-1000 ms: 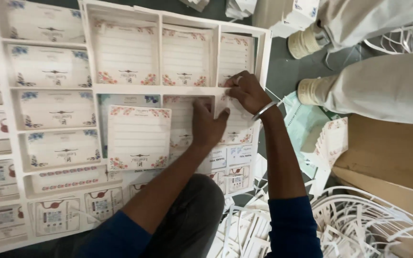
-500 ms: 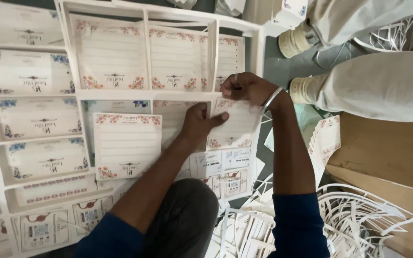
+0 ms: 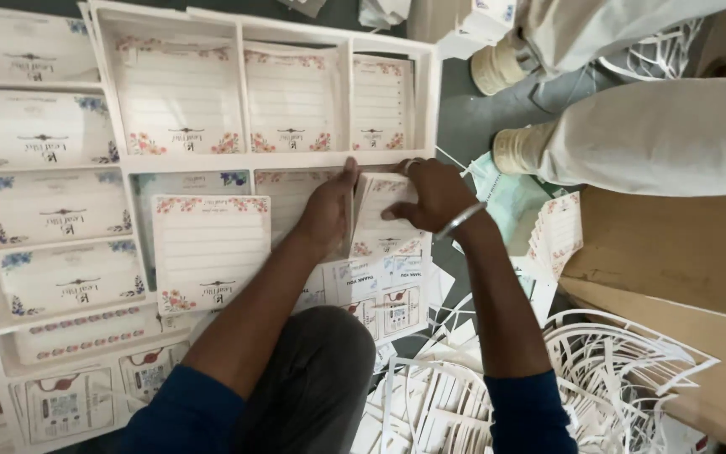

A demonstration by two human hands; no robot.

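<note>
Crouching over a large white die-cut sheet (image 3: 212,160) spread on the floor, a person worked a stack of lined, floral-bordered cards (image 3: 384,214) out of its frame. The left hand (image 3: 329,210) lay flat and open on the sheet, thumb raised against the stack's left edge, gripping nothing that could be seen. The right hand (image 3: 434,193), a metal bangle (image 3: 460,220) at its wrist, rested on the stack's right side with fingers bent over the top cards; whether they closed fully around the stack could not be told. The stack sat in the sheet's middle row, just below the horizontal white bar and near the right edge, slightly tilted. Just to the left lay a loose floral notecard (image 3: 210,252), resting on top of the sheet. Below the hands were smaller printed tags (image 3: 380,294), still in the sheet. White paper offcuts (image 3: 615,370) were heaped on the floor to the lower right, beside brown cardboard (image 3: 674,252). At the upper right stood another person's light trouser legs (image 3: 649,134) and pale shoes (image 3: 514,151).
</note>
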